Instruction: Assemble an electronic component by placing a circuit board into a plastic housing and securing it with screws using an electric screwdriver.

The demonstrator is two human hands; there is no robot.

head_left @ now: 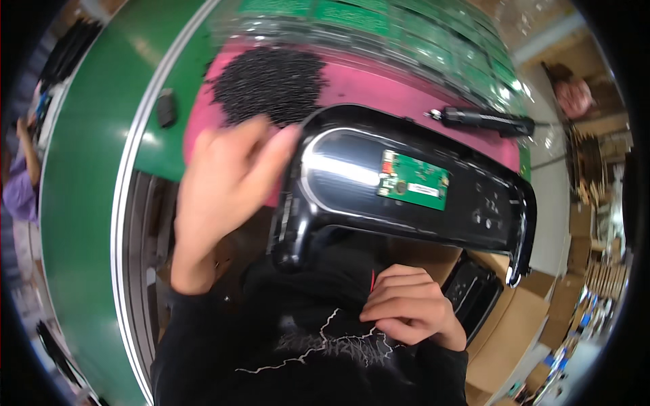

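Note:
A curved black plastic housing [338, 162] with a glossy inner face lies across the near edge of a pink mat [379, 101]. On that face sits a small green circuit board [423, 189]. My left hand [223, 183] is at the housing's left end, with thumb and forefinger by its rim. Motion smears its fingers, so a grip cannot be made out. Just beyond is a heap of thin black pieces [271, 84], too small to name. My right hand [409, 304] is curled closed below the housing, before my shirt; whatever it holds is hidden. A thin red strip [372, 281] shows nearby.
Clear plastic trays [406, 40] of green circuit boards stand at the back. A black electric screwdriver [484, 120] lies on the mat's right side. At left, a small dark cylinder [166, 108] rests on the green table [88, 203]. Lower right, a cardboard box [508, 331] adjoins another black housing [474, 291].

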